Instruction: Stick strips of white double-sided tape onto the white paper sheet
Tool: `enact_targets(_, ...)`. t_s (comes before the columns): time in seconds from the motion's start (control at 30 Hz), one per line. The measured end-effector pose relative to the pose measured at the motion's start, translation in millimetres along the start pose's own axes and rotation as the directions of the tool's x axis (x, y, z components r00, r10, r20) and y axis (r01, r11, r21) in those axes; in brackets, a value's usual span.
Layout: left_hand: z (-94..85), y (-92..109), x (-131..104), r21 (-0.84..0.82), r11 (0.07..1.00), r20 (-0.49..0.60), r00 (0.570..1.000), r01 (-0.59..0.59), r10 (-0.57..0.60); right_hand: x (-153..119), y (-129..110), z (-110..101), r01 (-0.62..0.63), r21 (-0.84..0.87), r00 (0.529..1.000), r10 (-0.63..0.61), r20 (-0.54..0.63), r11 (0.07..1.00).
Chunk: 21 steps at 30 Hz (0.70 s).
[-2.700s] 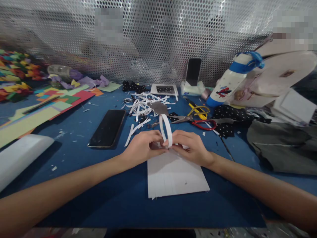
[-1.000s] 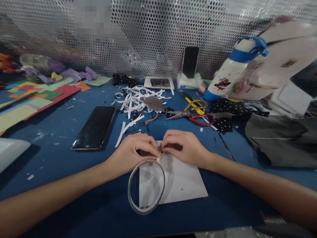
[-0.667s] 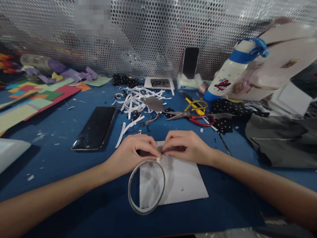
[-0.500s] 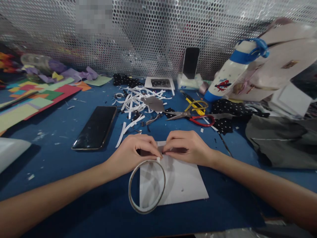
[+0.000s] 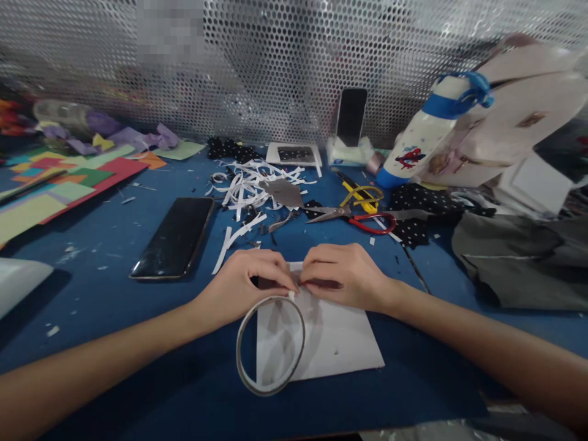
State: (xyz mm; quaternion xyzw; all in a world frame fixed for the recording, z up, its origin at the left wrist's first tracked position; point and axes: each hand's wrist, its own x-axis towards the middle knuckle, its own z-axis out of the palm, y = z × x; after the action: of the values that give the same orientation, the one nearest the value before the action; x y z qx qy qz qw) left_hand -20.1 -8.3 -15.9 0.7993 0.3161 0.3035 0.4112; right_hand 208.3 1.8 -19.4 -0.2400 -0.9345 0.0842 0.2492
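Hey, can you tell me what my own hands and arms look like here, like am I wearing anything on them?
Your left hand and right hand are bare, without gloves. No rings, watch or bracelet can be made out, and no sleeve covers either forearm as far as the view shows.

You have a blue table [image 5: 114,343] and a white sheet [image 5: 335,343]. The scissors [image 5: 372,223] show red on one handle loop. Your bottle [image 5: 418,141] is white with blue bands and a red-and-blue figure. The cloth [image 5: 411,229] is black with white dots; the other cloth [image 5: 519,263] is dark grey.
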Motion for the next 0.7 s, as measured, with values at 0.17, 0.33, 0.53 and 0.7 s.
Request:
enact_targets(0.17, -0.4, -0.3, 0.5, 0.029, 1.000, 0.011, 1.000, -0.009, 0.008, 0.8, -1.6, -0.1, -0.102, 0.098, 0.995, 0.099, 0.033, 0.990)
enact_targets(0.33, -0.8, 1.2, -0.1, 0.041, 0.999, 0.010, 1.000, -0.016, 0.016, 1.0, -1.5, -0.3, -0.179, 0.195, 0.983, 0.168, 0.072, 0.964)
enact_targets(0.53, -0.7, -0.1, -0.3, 0.057, 0.998, 0.015, 0.999, -0.036, 0.035, 2.1, -0.6, -1.1, -0.207, 0.228, 0.978, 0.194, 0.080, 0.951)
enact_targets(0.7, -1.1, -0.6, -0.2, 0.060, 0.997, 0.011, 0.999, -0.037, 0.036, 2.3, 3.6, -6.2, -0.169, 0.254, 0.981, 0.137, 0.139, 0.952)
